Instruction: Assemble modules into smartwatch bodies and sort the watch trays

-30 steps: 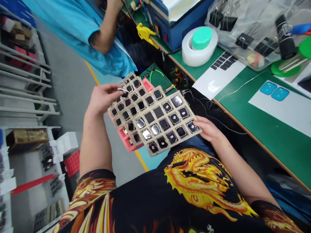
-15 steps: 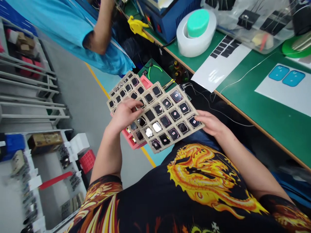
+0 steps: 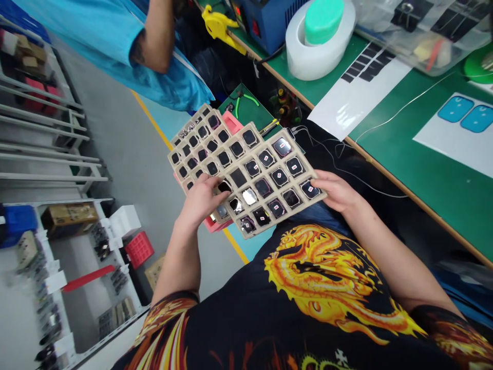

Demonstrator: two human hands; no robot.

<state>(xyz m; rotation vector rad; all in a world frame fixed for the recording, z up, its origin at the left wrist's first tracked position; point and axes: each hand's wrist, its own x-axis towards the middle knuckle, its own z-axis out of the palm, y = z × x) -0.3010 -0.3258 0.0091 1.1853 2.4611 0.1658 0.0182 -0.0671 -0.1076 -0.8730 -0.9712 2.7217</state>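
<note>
Beige tray (image 3: 270,198) of dark square modules (image 3: 279,177), overlapping a second tray (image 3: 230,153), edge clamped in the right hand (image 3: 337,190), presumably for steadiness; left hand (image 3: 202,200), grip curled at an end module (image 3: 225,186), pinch indeterminable.

The right hand (image 3: 335,189) grips a beige tray (image 3: 270,220) by its right edge, near the lower corner. Dark square pieces (image 3: 279,177) fill most of its compartments. At the upper left corner, the left hand (image 3: 202,200) has thumb and finger on a compartment; whether they pinch a piece is unclear. Beyond lies a second tray (image 3: 243,143). On the green tabletop (image 3: 431,159), a paper sheet (image 3: 339,110) reaches the front edge, just beside a white roll (image 3: 318,67).
</note>
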